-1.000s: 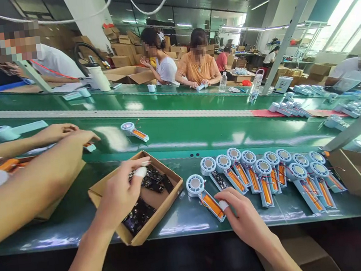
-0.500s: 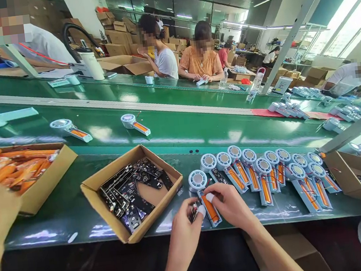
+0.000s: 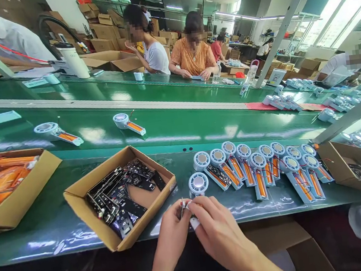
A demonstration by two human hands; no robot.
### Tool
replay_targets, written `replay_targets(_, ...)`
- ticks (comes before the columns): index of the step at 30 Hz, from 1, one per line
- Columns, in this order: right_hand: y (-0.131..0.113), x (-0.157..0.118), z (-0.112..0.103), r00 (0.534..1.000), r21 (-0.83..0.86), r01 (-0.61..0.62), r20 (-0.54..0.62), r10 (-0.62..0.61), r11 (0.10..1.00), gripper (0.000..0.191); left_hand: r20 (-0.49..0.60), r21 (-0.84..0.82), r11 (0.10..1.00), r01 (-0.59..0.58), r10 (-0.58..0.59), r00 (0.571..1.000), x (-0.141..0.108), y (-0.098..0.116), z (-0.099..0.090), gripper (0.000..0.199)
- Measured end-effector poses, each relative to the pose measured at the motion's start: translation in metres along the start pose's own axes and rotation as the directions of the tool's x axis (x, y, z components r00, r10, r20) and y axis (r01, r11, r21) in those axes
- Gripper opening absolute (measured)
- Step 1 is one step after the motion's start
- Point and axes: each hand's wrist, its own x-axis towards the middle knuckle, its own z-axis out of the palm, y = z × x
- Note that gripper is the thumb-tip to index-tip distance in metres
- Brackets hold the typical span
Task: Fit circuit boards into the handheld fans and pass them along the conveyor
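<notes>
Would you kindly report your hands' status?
Left hand: pinching thin flat piece. Right hand: close against it, grip unclear. Pale-blue, round-headed plastic housing: just beyond, lower part hidden by hands.

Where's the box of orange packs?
Far left in the head view, the box of orange packs sits left of the box of black boards.

hands (image 3: 219, 231) now together, co-worker's arm gone

Nothing is legible; print on the white tumbler (image 3: 75, 62) is blurred.
</notes>
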Motion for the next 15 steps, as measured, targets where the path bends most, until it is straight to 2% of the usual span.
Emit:
replay_targets(3, 0.004, 0.002, 0.016, 0.994, 0.012, -0.106, 0.02, 0.106, 0.994, 0.036, 0.03, -0.109, 0.978, 0.178, -0.176, 0.984, -0.001, -0.003, -0.002, 0.048)
replay_targets(5, 0.012, 0.002, 0.021, 0.99, 0.03, -0.14, 0.025, 0.139, 0.99, 0.027, 0.047, -0.155, 0.96, 0.235, -0.23, 0.972, -0.003, -0.003, -0.004, 0.054)
replay_targets(10, 0.025, -0.001, 0.02, 0.996, 0.116, -0.081, -0.039, 0.086, 0.99, 0.022, 0.036, -0.204, 0.959, 0.197, -0.194, 0.98, -0.007, -0.004, -0.004, 0.058)
replay_targets(15, 0.028, -0.003, 0.022, 0.991, 0.149, 0.024, -0.132, -0.004, 0.989, 0.027, 0.099, -0.216, 0.959, 0.183, -0.165, 0.981, -0.008, -0.01, -0.007, 0.059)
